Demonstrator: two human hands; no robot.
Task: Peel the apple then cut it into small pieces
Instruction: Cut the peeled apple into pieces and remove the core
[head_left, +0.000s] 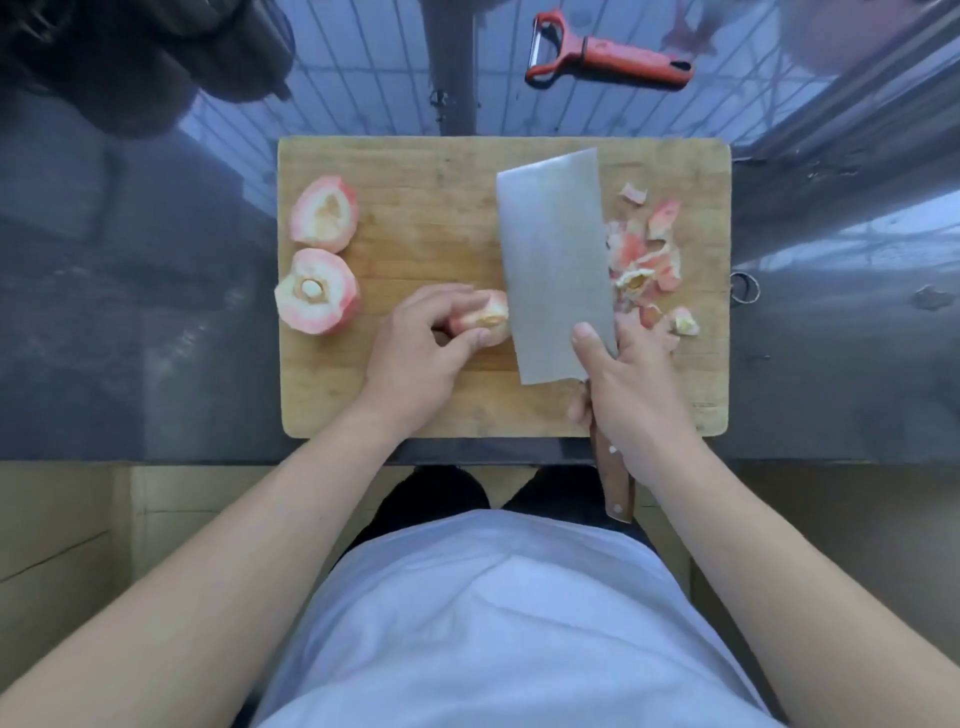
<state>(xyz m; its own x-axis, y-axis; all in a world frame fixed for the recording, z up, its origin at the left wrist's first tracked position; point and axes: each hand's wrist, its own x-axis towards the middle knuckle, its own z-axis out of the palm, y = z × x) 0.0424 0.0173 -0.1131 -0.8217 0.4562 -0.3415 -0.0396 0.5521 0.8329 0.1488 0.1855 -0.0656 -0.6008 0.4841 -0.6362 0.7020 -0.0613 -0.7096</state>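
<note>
A wooden cutting board (415, 171) lies on the dark glass table. My left hand (421, 353) holds a peeled apple piece (488, 314) down near the board's middle, fingers curled over it. My right hand (628, 400) grips the wooden handle of a cleaver (556, 260), thumb on the blade's flat side; the blade stands right beside the held piece. Two larger peeled apple chunks (324, 213) (317, 293) sit at the board's left edge. Pink apple peels and scraps (647, 254) are heaped to the right of the blade.
A red peeler (608, 54) lies on the glass table beyond the board's far edge. A dark bulky object (130, 57) sits at the far left corner. The table's near edge runs just below the board, close to my body.
</note>
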